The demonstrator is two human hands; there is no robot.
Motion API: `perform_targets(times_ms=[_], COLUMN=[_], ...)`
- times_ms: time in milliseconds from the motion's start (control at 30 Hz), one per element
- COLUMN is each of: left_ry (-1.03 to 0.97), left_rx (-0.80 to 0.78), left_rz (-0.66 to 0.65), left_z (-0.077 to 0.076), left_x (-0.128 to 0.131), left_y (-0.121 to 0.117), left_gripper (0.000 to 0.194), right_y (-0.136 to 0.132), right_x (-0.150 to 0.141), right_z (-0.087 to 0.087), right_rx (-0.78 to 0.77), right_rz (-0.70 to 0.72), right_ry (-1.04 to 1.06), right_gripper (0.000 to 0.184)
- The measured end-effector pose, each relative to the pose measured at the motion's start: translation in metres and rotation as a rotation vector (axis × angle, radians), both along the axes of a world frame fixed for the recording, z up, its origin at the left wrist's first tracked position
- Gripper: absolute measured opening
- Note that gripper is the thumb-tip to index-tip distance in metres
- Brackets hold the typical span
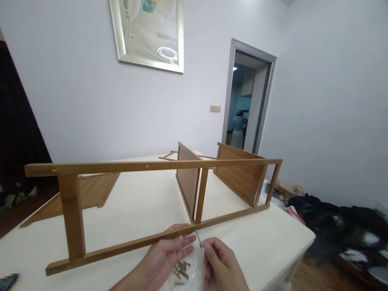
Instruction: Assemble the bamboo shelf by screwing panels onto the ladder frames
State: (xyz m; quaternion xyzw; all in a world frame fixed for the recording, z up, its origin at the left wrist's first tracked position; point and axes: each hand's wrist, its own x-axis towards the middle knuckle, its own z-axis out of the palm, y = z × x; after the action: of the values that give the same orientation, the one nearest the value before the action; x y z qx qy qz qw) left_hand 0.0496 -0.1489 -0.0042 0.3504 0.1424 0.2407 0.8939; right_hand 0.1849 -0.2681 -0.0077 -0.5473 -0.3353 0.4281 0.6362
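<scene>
A wooden shelf frame [121,244] lies on its side across the table, with two upright shelf panels [188,178] joined to it. My left hand [169,252] is closed around its lower rail, just left of the middle crosspiece. Between the thumb and fingers of my right hand [221,262] is a thin metal hex key [199,237]. The key's tip meets the rail at the foot of the middle crosspiece; any screw head there is too small to make out. Several loose screws [182,270] lie on a clear plastic bag below my hands.
A separate wooden panel [93,190] lies on the white table [257,242] behind the frame's left end. Dark clothes [327,214] are heaped right of the table. Through a doorway [228,93] in the back wall, a person [238,123] stands in another room.
</scene>
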Motion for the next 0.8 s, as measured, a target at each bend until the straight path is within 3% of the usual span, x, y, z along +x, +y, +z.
perform_targets(times_ms=[133, 367, 467, 633, 800], left_ry=[0.000, -0.002, 0.000, 0.007, 0.003], left_rx=[0.010, 0.010, 0.005, -0.009, -0.049], left_rz=[-0.012, -0.011, 0.000, 0.002, 0.014], left_z=[-0.002, -0.003, -0.001, 0.002, 0.008], left_x=[0.000, 0.000, 0.001, 0.000, -0.001], left_y=[0.001, 0.001, 0.000, -0.002, -0.006], left_gripper=[0.028, 0.027, 0.027, 0.026, 0.025], right_y=[-0.005, -0.004, -0.004, -0.009, -0.009], right_x=[0.000, -0.006, -0.006, -0.001, -0.001], right_z=[-0.003, -0.012, -0.014, -0.004, 0.005], right_rx=[-0.014, 0.075, 0.137, 0.308, 0.398], right_rz=[-0.080, -0.173, -0.243, -0.318, -0.333], right_ry=[-0.364, -0.472, -0.617, -1.015, -1.203], right_gripper=[0.043, 0.042, 0.033, 0.011, 0.011])
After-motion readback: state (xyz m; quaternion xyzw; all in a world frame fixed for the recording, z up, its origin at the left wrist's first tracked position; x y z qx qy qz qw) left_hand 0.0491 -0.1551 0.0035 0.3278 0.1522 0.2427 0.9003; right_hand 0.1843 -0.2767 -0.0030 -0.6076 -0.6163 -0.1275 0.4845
